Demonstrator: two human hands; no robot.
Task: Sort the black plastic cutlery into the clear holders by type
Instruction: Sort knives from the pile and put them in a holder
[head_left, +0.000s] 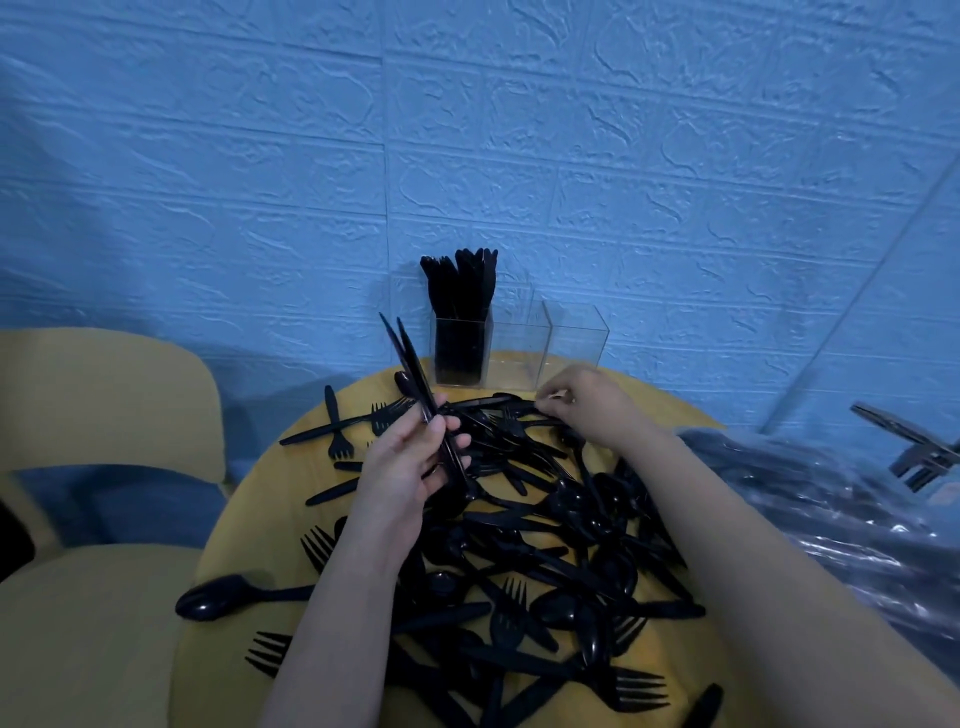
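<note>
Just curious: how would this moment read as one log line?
left hand: holds knives | right hand: picking from pile | left holder: knives | other holders: empty

Round yellow table (249, 499), bare patch showing at left edge. Yellow chair (93, 519) just left of table, padded backrest rising beyond seat, dark gap between them. Blue textured wall (467, 130) behind table, embossed stone-block pattern, table's far edge close against it. Crumpled clear plastic bag (831, 509) right of table, glossy folds catching light, its contents too dark to make out.
</note>
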